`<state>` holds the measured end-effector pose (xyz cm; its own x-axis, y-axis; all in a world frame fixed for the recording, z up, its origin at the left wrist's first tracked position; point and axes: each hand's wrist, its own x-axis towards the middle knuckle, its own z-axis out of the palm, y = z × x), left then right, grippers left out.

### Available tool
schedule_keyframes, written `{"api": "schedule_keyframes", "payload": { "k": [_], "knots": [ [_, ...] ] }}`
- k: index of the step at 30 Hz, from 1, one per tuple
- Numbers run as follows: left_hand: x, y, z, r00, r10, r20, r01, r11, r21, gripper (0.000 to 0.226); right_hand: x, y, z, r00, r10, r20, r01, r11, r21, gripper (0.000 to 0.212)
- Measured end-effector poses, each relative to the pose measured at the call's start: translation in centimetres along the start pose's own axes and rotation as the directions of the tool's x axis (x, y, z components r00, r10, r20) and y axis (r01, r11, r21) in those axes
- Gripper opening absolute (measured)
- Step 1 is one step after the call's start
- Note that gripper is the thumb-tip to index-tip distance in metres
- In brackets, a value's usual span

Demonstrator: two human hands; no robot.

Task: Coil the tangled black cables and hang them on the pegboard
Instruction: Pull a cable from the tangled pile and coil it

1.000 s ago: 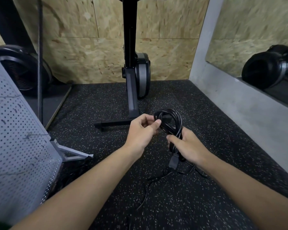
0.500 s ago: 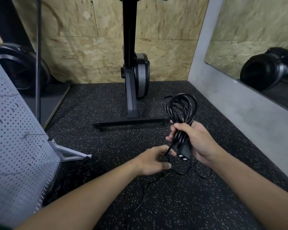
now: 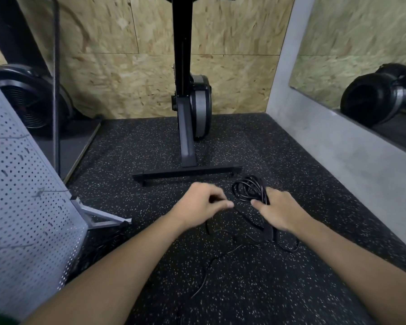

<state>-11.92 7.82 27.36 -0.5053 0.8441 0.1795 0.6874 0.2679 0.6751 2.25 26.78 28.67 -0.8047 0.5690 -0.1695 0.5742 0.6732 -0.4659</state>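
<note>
A coil of black cable (image 3: 249, 190) is bunched in front of my right hand (image 3: 278, 211), which grips it from the right. Its plug end (image 3: 268, 232) hangs below that hand. My left hand (image 3: 203, 204) is just left of the coil with fingers curled, pinching a loose strand of the cable. A thin tail of cable (image 3: 211, 266) trails over the speckled floor toward me. The grey pegboard (image 3: 21, 202) leans at the left edge of the view.
An exercise machine (image 3: 188, 127) stands upright ahead, its base bar (image 3: 185, 173) just beyond my hands. The pegboard's metal foot (image 3: 103, 218) juts out low left. A grey wall with a mirror (image 3: 361, 73) runs along the right. A fan wheel (image 3: 31, 99) sits back left.
My right hand has lowered the coil from chest height toward the floor. My left hand has risen and moved up beside the coil.
</note>
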Motion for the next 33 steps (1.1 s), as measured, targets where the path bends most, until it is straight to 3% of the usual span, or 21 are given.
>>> {"api": "schedule_keyframes", "payload": {
  "k": [3,6,9,12,14,17,22,24,28,33],
  "knots": [
    [0.4,0.6,-0.4,0.97,0.058,-0.235,-0.064,0.998,-0.015,0.022,-1.1,-1.3,-0.1,0.993,-0.108,0.039,0.108,0.994,0.012,0.033],
    [0.7,1.1,-0.6,0.936,0.121,-0.33,-0.13,0.992,-0.005,0.023,-2.5,-2.9,-0.5,0.975,-0.187,0.122,0.182,0.982,0.053,0.053],
    [0.9,2.1,-0.9,0.921,0.14,-0.363,-0.154,0.988,-0.009,0.029,-2.4,-3.3,-0.2,0.948,-0.24,0.207,0.246,0.969,0.001,0.041],
    [0.9,1.7,-0.9,0.938,0.099,-0.332,-0.102,0.995,0.008,0.036,-1.9,-2.9,0.1,0.939,-0.266,0.218,0.276,0.961,-0.015,0.019],
    [0.7,1.1,-1.1,0.953,0.018,-0.303,-0.041,0.997,-0.07,0.037,-1.9,-2.7,0.0,0.936,-0.278,0.216,0.283,0.959,0.008,0.008],
    [0.5,0.7,-1.7,0.964,-0.147,-0.222,0.105,0.976,-0.193,0.034,-2.1,-2.6,-0.3,0.942,-0.266,0.205,0.259,0.964,0.063,0.011],
    [-0.1,-0.8,-2.1,0.97,-0.242,-0.033,0.233,0.958,-0.165,0.057,-1.5,-1.7,-1.0,0.979,-0.201,0.032,0.196,0.973,0.12,0.018],
    [-0.3,-1.2,-2.2,0.971,-0.24,0.019,0.24,0.954,-0.182,0.05,-1.3,-1.5,-1.4,0.985,-0.175,0.011,0.17,0.968,0.183,0.013],
    [-0.4,-1.7,-2.5,0.963,-0.23,0.139,0.255,0.945,-0.205,0.014,-1.2,-1.6,-1.8,0.989,-0.142,0.033,0.125,0.942,0.31,0.02],
    [-0.6,-2.3,-1.4,0.965,-0.226,0.132,0.253,0.937,-0.242,0.012,-2.5,-2.9,-2.4,0.98,-0.195,0.034,0.147,0.834,0.532,0.01]
  ]
}}
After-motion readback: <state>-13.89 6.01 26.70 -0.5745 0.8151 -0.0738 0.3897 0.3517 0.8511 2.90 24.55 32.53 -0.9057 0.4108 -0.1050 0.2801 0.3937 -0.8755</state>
